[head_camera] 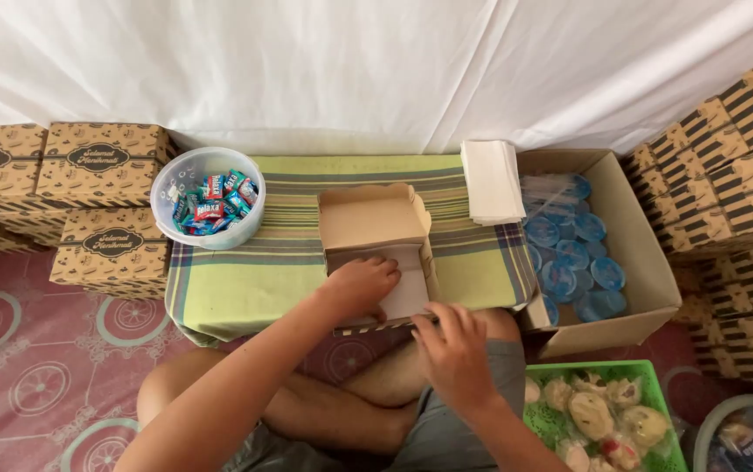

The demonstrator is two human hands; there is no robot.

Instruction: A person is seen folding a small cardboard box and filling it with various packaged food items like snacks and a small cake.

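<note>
An open brown cardboard snack box (376,249) sits on a green striped cloth (254,262) spread over a low tabletop, right in front of the seated person's crossed legs, its lid flap standing up at the far side and its pale inside bare. The left hand (361,287) lies over the box's near left wall, fingers curled loosely down into it and holding nothing that shows; the right hand (457,350) presses with bent fingers on the near front edge and right corner, gripping the cardboard flap there. By the look of it the box is being folded into shape, walls up and front flap not yet tucked; the next move would call for seating that flap squarely while the other hand steadies the wall. Just left of the box stands a round clear tub of small blue and red wrapped sweets (209,208). Just right lies a stack of white paper sheets (492,182), and beyond it a large open carton of blue-lidded sealed cups (579,253). A green basket of wrapped pastries (604,415) sits by the right knee. Closed brown boxes with dark oval labels (97,162) are stacked at the left on the floor, and brown boxes with dark stripes (726,166) are piled at the right.
</note>
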